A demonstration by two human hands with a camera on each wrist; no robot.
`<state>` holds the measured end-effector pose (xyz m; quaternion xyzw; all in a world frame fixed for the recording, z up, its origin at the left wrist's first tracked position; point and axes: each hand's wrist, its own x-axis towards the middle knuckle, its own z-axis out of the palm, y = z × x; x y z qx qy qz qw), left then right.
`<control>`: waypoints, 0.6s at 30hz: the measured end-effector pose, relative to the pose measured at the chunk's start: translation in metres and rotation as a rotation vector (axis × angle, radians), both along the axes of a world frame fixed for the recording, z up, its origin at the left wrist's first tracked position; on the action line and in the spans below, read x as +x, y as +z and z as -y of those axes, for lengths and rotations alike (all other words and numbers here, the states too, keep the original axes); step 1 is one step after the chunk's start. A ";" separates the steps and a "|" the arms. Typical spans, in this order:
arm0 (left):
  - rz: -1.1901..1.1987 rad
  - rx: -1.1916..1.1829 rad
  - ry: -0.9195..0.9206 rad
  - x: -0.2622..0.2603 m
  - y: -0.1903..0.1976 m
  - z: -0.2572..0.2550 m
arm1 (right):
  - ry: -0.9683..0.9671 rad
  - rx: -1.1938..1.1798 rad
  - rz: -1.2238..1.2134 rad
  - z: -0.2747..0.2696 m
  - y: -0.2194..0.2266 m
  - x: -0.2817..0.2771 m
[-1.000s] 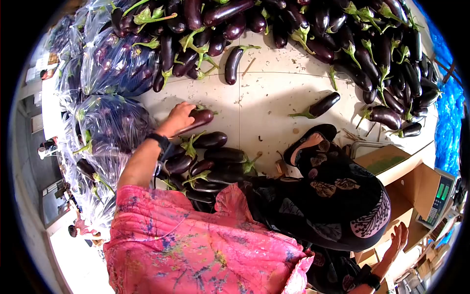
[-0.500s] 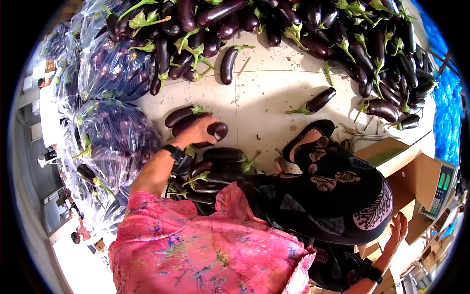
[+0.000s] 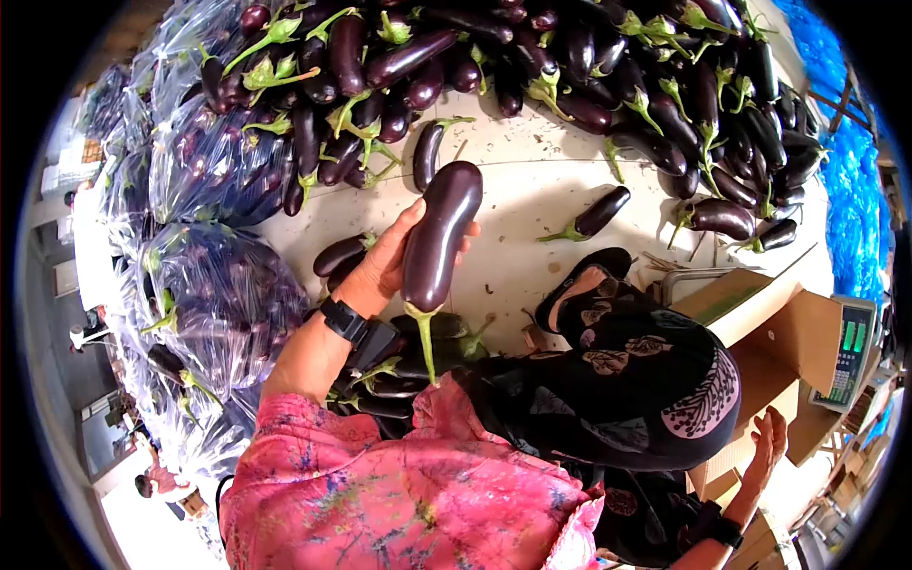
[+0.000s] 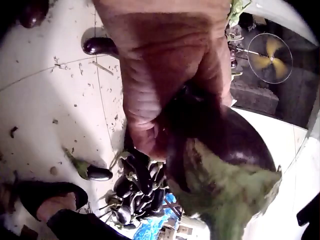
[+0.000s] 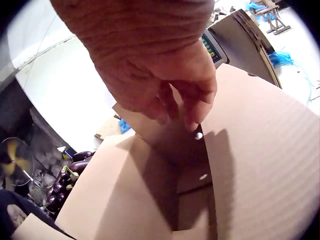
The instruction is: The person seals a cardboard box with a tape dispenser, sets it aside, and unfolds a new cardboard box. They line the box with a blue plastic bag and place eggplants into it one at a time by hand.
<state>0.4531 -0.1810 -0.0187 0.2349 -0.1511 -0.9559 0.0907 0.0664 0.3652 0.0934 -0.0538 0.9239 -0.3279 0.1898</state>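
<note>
My left hand (image 3: 382, 264) grips a large dark purple eggplant (image 3: 442, 233) round its middle, raised over the floor. Its rounded end points away from me and its green stem towards my body; in the left wrist view the green cap (image 4: 220, 185) is close to the camera. Below that hand lie several eggplants (image 3: 389, 388) by my lap, partly hidden by the wrist, and others (image 3: 340, 253) just left of it. Off to the right, my right hand (image 3: 769, 445) holds nothing. Its fingers hang loosely bent above an open cardboard box (image 5: 115, 195).
A big heap of eggplants (image 3: 703, 123) spreads across the far side, with one loose eggplant (image 3: 598, 213) nearer. Clear plastic bags (image 3: 223, 294) full of eggplants stand on the left. A digital scale (image 3: 845, 356) and blue plastic sheeting (image 3: 855, 209) are at the right.
My left hand has moved from the eggplants on the floor at the left, picked one up and lifted it towards the middle, turning it lengthwise. My right hand has stayed by the box.
</note>
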 end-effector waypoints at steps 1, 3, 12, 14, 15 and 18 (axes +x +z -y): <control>-0.026 0.018 0.018 -0.005 0.004 -0.001 | -0.022 -0.020 0.007 -0.006 -0.003 -0.003; -0.052 0.028 0.045 -0.013 0.018 -0.003 | -0.024 0.002 0.007 -0.008 -0.001 -0.005; 0.273 -0.311 -0.168 -0.039 -0.001 0.002 | 0.021 -0.014 0.005 0.014 -0.002 0.002; 0.336 -0.382 -0.163 -0.048 -0.026 0.015 | 0.038 -0.011 0.008 0.017 -0.003 0.000; 0.321 -0.282 -0.173 -0.051 -0.033 0.024 | 0.047 -0.016 0.011 0.021 -0.002 0.001; 0.306 -0.369 -0.186 -0.057 -0.049 0.030 | 0.051 -0.006 0.019 0.031 0.002 0.007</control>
